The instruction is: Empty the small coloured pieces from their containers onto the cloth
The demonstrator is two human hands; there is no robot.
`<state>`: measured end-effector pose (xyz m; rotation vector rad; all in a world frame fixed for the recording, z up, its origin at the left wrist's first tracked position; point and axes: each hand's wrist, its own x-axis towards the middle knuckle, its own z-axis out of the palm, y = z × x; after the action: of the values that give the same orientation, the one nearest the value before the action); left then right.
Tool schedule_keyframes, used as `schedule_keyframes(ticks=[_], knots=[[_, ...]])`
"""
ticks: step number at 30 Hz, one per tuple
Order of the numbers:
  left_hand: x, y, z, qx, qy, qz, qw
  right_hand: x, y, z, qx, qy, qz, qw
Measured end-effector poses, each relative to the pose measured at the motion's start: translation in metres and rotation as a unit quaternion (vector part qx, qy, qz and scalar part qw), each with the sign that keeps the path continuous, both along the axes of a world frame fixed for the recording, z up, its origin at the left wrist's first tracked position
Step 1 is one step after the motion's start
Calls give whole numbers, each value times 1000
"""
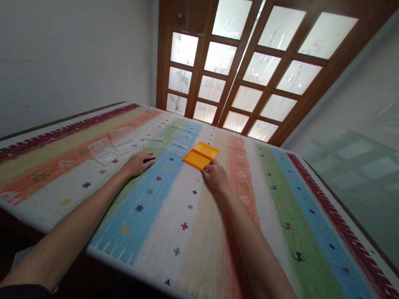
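An orange plastic case [200, 156], hinged open, lies on the striped tablecloth with both shallow halves facing up. At its near right corner, my right hand [217, 175] grips the rim between thumb and fingers. My left hand [138, 163] rests on the cloth to the left of the case, apart from it. Its fingers are loosely bent, with a dark gap between thumb and forefinger; I see nothing held there. Just beyond the left hand are clear plastic cases, one [154, 143] behind it and another [178, 148] beside the orange case.
More clear open cases [105, 155] lie farther left, one larger pair [124, 143] among them. The tablecloth [170, 215] has coloured stripes and small printed figures. Wooden doors with glass panes [221, 57] stand beyond the table, and a glass sheet [362, 175] leans at the right wall.
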<state>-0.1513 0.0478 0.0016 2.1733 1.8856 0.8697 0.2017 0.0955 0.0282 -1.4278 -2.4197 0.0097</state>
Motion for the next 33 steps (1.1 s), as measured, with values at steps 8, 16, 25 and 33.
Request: schedule_keyframes(ticks=[8, 16, 25, 33], knots=[[0, 0, 1, 36, -8, 17, 999, -5, 2, 1, 3, -9, -16, 1000], [-1, 2, 2, 32, 3, 27, 999, -8, -3, 5, 8, -17, -31, 999], [2, 0, 6, 25, 17, 36, 999, -11, -4, 0, 3, -8, -44, 999], [10, -20, 7, 41, 36, 67, 996, -9, -13, 0, -10, 8, -46, 999]])
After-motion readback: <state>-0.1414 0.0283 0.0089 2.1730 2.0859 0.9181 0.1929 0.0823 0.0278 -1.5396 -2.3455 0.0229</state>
